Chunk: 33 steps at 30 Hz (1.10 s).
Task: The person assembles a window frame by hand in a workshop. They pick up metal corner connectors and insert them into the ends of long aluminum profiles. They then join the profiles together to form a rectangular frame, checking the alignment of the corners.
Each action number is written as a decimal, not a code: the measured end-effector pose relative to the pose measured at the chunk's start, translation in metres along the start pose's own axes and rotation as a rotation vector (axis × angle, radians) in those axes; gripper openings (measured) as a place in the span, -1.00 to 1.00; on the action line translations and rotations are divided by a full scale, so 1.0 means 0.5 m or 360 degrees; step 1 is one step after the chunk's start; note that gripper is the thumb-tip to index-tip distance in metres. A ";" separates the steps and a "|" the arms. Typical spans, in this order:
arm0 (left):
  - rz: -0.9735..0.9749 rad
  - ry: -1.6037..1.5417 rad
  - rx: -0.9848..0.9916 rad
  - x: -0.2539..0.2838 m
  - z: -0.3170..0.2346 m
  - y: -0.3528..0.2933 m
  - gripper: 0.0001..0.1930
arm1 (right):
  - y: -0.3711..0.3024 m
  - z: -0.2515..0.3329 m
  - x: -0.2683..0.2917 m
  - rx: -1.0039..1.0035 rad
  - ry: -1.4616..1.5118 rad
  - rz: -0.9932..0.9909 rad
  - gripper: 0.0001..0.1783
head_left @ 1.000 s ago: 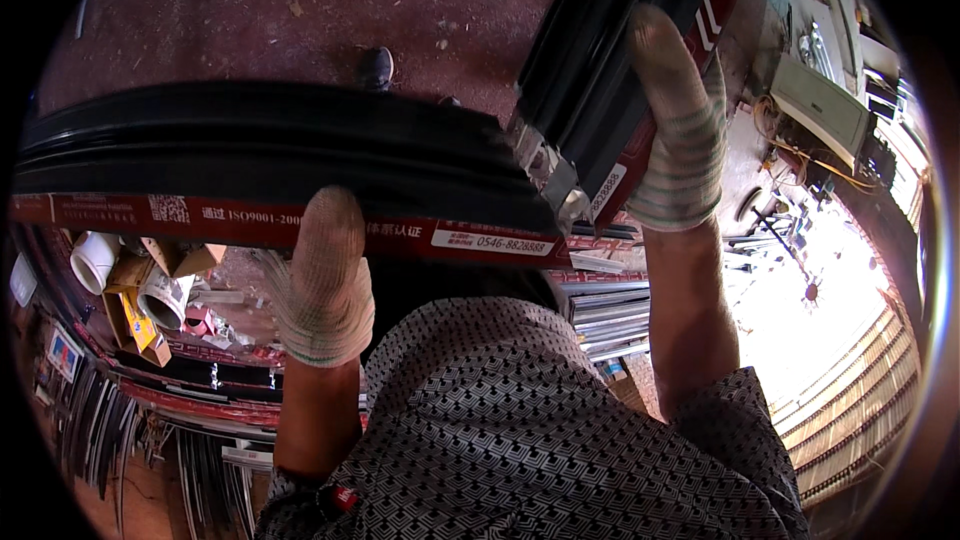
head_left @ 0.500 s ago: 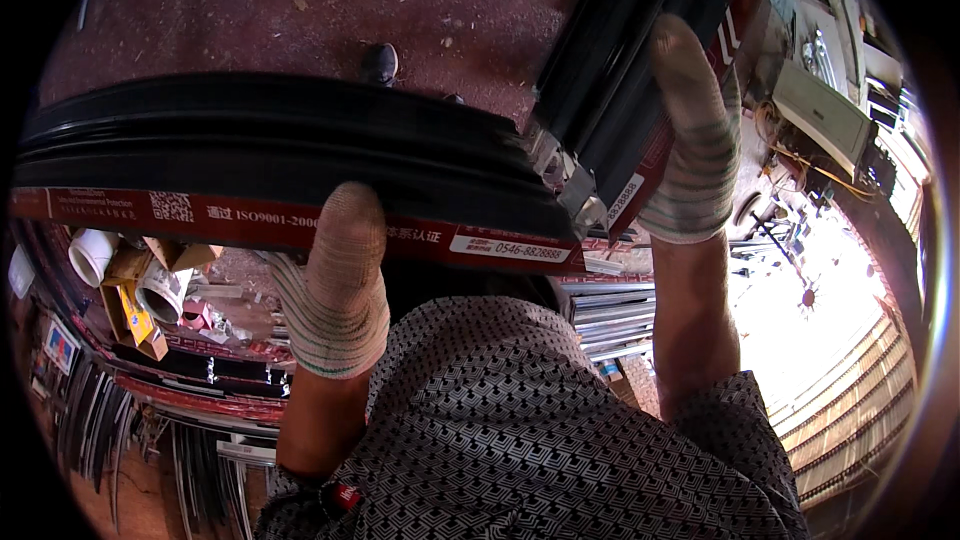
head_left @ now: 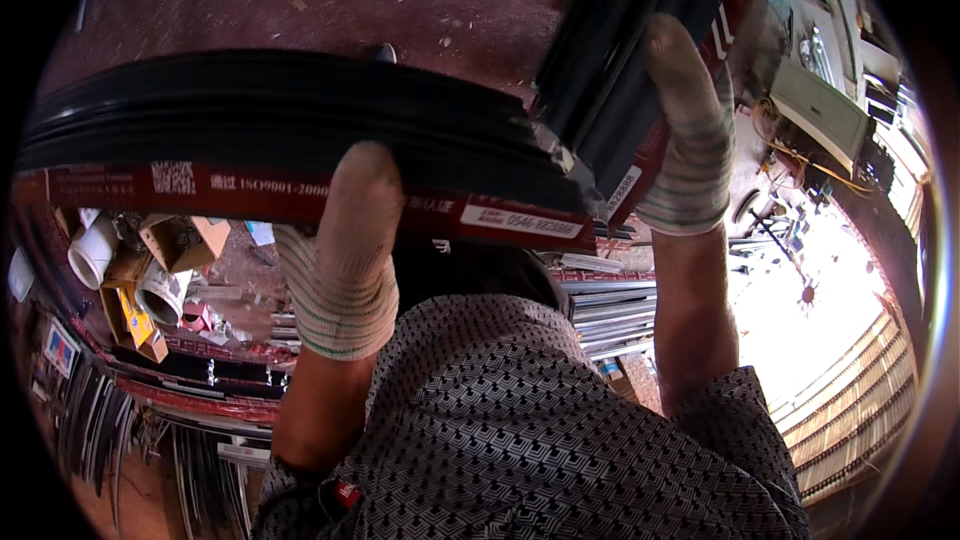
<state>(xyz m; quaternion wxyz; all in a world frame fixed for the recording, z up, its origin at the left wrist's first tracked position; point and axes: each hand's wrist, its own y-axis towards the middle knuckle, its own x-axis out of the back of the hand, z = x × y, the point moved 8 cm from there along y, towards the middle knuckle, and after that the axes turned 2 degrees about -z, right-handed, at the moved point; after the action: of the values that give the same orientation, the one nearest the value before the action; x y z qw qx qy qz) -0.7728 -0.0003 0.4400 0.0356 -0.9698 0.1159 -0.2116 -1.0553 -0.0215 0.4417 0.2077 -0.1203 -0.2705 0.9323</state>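
Both hands wear pale knitted gloves with thin green stripes. My left hand (head_left: 350, 255) grips a long black frame profile (head_left: 240, 115), thumb over its near face and fingers hidden behind. Printed red film covers this profile's lower side. At the right, my right hand (head_left: 690, 145) is closed on a second black profile (head_left: 625, 50), its thumb lying along the black face. This one slants up and away, also with red film at its outer edge. The two cut ends meet at an angled corner (head_left: 568, 162), where clear film or plastic shows; whether they are fastened I cannot tell.
Beyond the profiles lies a dark red floor (head_left: 300, 0) with small debris. White buckets (head_left: 160, 292) and cardboard boxes (head_left: 190, 240) stand at the left. Stacked profile lengths (head_left: 610, 315) lie beside me. A pale cabinet-like box (head_left: 820, 112) with loose cables is at the right.
The left profile has risen and turned slightly, now hiding most of the shoe on the floor. My left hand has moved up and a little right with it. My right hand has hardly shifted.
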 end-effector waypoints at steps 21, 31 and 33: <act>0.0052 -0.0585 0.0097 -0.066 0.021 0.056 -0.68 | 0.017 -0.028 0.027 -0.0001 0.0049 0.0058 -0.45; -0.0287 -0.1516 0.1417 -0.107 0.018 0.041 -0.42 | 0.053 -0.085 0.067 0.0125 0.0638 0.0327 -0.52; -0.0148 -0.1332 0.1149 -0.101 0.033 0.051 -0.36 | 0.029 -0.007 0.021 0.0330 -0.0088 0.0098 -0.54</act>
<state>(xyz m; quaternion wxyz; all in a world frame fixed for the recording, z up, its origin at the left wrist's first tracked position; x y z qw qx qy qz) -0.8159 -0.0124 0.4014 0.3995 -0.9014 -0.0309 0.1641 -1.0683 -0.0262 0.4297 0.1829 -0.0808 -0.1745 0.9642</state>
